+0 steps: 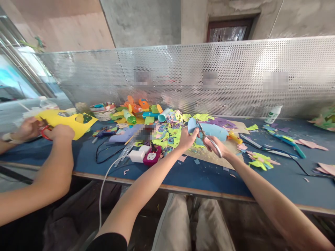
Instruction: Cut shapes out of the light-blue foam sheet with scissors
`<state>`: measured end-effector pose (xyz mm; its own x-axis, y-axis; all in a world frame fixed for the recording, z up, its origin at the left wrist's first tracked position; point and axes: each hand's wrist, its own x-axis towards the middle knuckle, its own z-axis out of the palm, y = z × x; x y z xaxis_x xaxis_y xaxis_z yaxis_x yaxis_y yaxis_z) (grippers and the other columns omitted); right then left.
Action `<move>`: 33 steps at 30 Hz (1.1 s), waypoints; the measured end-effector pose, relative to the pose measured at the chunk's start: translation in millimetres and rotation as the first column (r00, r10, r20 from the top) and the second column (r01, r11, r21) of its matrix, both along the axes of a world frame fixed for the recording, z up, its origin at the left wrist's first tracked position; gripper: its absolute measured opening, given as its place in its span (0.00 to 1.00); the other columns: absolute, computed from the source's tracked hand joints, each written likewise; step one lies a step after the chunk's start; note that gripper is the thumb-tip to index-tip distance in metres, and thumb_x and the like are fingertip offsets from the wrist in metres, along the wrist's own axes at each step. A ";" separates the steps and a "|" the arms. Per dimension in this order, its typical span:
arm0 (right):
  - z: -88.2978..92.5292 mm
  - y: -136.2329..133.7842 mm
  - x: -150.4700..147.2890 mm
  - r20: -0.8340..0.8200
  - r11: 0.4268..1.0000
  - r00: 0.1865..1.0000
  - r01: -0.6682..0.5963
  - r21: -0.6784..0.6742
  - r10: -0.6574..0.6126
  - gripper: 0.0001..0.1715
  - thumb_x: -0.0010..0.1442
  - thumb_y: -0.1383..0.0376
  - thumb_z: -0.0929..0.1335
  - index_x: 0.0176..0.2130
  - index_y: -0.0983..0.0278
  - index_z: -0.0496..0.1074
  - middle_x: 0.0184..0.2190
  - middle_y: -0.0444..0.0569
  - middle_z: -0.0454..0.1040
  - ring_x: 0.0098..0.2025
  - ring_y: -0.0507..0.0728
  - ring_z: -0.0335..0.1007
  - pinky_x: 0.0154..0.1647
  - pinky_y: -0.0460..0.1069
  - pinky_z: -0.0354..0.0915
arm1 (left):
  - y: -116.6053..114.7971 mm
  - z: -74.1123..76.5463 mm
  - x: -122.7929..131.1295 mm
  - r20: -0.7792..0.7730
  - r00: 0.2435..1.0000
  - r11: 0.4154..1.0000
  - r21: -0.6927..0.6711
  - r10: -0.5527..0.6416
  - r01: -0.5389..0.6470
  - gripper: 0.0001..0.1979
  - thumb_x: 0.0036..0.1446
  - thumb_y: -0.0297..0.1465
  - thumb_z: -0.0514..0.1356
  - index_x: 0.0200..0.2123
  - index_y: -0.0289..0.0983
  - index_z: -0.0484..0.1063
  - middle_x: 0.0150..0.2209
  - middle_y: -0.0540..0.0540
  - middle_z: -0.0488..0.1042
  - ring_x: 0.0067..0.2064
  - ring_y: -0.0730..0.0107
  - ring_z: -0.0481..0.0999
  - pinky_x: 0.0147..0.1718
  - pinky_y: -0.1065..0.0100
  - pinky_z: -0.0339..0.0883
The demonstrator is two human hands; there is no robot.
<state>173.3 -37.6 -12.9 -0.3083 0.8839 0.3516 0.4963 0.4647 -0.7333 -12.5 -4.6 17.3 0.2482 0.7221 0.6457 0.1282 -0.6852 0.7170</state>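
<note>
My left hand [186, 138] pinches the left edge of a light blue foam sheet [213, 131] held just above the blue table [199, 177]. My right hand [212, 143] grips silver scissors [206, 136], whose blades point up and left into the sheet beside my left fingers. A brown cardboard piece [209, 157] lies under both hands. Yellow-green and purple foam scraps [171, 134] are heaped just left of and behind the sheet.
On the left, another person's hands [59, 132] cut a yellow foam sheet [70, 122] with red-handled scissors [45, 132]. Glue tubes, a bowl [102, 111], a white charger [137, 156] with cable, a white bottle [273, 114], teal scissors [290, 143] and a perforated metal screen [209, 76] surround the work area.
</note>
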 end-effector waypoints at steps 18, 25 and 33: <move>9.5 4.4 -8.3 -0.392 0.965 0.886 0.263 -0.020 -0.250 0.22 0.56 0.47 0.69 0.29 0.64 0.74 0.16 0.44 0.68 0.18 0.53 0.64 0.20 0.47 0.58 | 4.3 -0.9 6.9 0.106 0.994 0.998 -0.061 -0.018 0.024 0.24 0.63 0.47 0.53 0.21 0.37 0.70 0.24 0.47 0.72 0.30 0.68 0.73 0.37 0.66 0.69; 15.5 0.0 -9.7 -0.485 0.956 0.843 0.289 0.043 -0.233 0.20 0.56 0.51 0.70 0.37 0.65 0.76 0.20 0.43 0.68 0.20 0.52 0.60 0.21 0.48 0.60 | 3.5 -3.7 6.0 -0.042 0.999 1.000 -0.028 0.003 -0.004 0.21 0.61 0.45 0.56 0.22 0.37 0.70 0.22 0.47 0.74 0.27 0.70 0.73 0.31 0.68 0.67; 14.5 1.3 -10.4 -0.507 0.945 0.837 0.304 0.122 -0.204 0.20 0.53 0.50 0.72 0.35 0.64 0.73 0.27 0.48 0.74 0.24 0.54 0.64 0.28 0.51 0.65 | 8.8 -10.4 8.1 -0.194 0.981 0.999 0.038 -0.022 0.030 0.19 0.60 0.42 0.57 0.24 0.36 0.74 0.23 0.46 0.76 0.26 0.70 0.74 0.29 0.69 0.66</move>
